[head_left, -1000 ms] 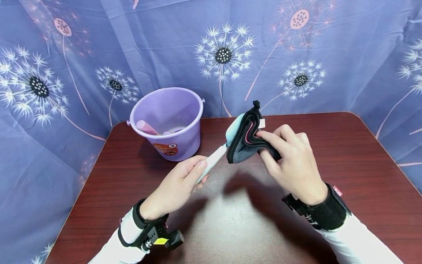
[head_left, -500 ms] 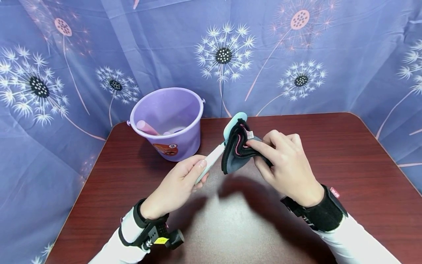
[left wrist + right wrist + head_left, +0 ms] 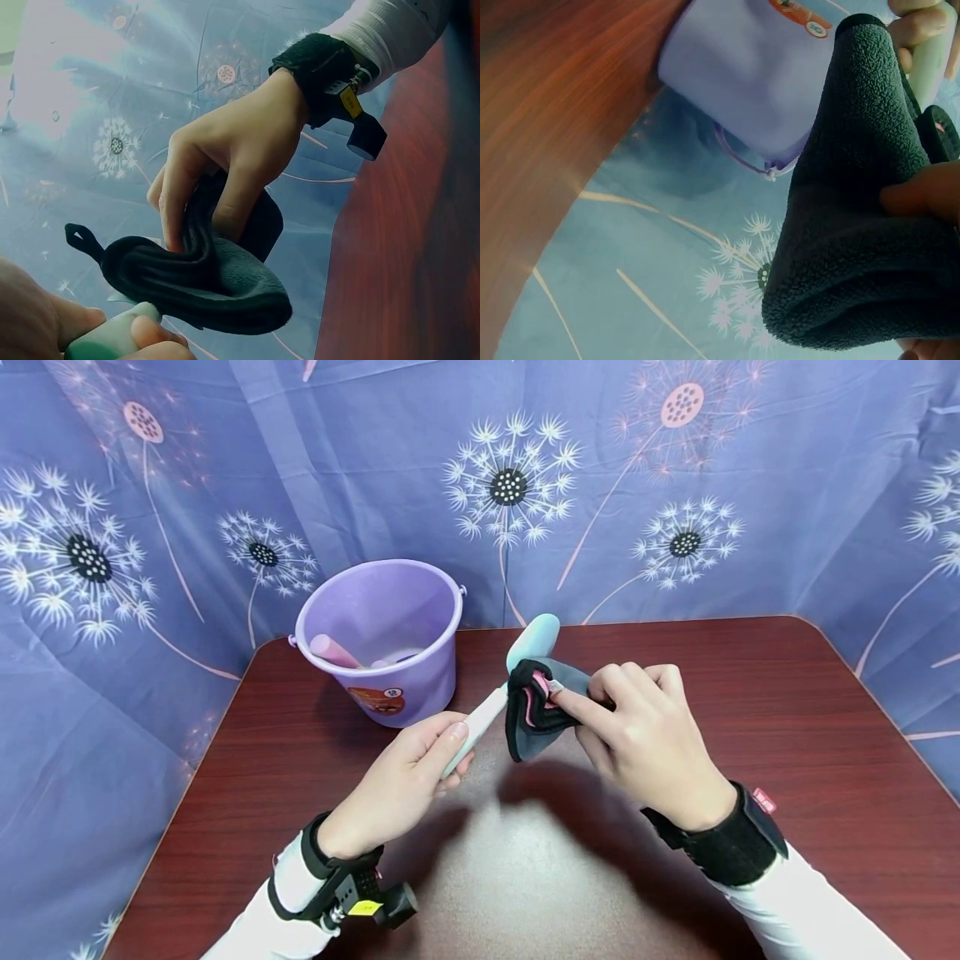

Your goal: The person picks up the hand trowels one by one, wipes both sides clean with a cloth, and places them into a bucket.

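In the head view my left hand (image 3: 401, 781) grips the pale handle (image 3: 476, 731) of a shovel-like tool with a rounded, light-blue head (image 3: 534, 642). My right hand (image 3: 648, 739) pinches a folded grey cleaning cloth (image 3: 540, 737) with black edging, pink inside and a small white tag. The cloth lies against the tool where handle and head meet, hiding part of that joint. In the left wrist view, the thumb and fingers of the right hand press into the cloth's folds, and a black hanging loop (image 3: 81, 238) sticks out from one corner.
A purple bucket (image 3: 442, 652) stands at the back left of the dark red wooden table (image 3: 750, 693). Inside it lies a pink rod-like thing (image 3: 333, 650) with other pale items. Behind the table hangs a blue curtain (image 3: 375, 460) with dandelion prints.
My right hand has moved the cloth down and slightly left, from over the light-blue head to its joint with the handle. More of the head now shows. The left hand stays almost still.
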{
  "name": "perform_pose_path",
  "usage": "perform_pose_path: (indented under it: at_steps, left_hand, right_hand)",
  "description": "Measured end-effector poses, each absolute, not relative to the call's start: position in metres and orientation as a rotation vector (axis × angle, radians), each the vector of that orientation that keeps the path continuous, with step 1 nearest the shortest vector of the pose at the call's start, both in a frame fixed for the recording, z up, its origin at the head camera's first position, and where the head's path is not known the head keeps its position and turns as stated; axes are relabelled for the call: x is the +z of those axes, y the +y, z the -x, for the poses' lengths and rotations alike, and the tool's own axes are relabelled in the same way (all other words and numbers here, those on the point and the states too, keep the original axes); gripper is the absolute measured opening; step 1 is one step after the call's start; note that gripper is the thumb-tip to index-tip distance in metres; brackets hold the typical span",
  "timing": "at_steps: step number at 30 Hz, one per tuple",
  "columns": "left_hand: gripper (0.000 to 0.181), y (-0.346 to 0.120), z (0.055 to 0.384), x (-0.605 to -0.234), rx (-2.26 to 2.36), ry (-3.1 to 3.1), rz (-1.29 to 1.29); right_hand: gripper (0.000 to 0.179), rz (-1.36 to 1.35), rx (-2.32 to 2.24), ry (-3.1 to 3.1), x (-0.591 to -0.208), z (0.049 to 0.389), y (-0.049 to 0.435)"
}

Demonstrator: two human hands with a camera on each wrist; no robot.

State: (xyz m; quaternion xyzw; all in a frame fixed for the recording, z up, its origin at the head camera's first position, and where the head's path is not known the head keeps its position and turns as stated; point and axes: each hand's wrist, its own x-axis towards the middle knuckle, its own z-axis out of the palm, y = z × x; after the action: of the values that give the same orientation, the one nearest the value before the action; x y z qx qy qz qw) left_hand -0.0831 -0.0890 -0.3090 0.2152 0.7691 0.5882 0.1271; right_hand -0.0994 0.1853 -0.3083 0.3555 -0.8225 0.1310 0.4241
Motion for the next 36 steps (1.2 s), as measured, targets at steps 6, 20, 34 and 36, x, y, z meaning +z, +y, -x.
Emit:
perform_pose_path:
  at_steps: [6, 20, 34, 36]
  left_hand:
    - [0.032, -0.089, 0.083, -0.308, 1.711, 2.233, -0.622]
    - [0.033, -0.089, 0.082, -0.306, 1.679, 2.244, -0.649]
    - [0.030, -0.090, 0.081, -0.304, 1.710, 2.201, -0.642]
    - [0.030, -0.090, 0.080, -0.304, 1.715, 2.199, -0.637]
  right_hand:
    - [0.023, -0.891, 0.275, -1.983, -0.302, 0.099, 0.183]
    - [0.031, -0.786, 0.316, -2.076, -0.305, 0.104, 0.196]
    - [0.033, -0.646, 0.433, -2.134, -0.309, 0.108, 0.208]
    - [0.034, -0.631, 0.455, -2.143, -0.309, 0.109, 0.209]
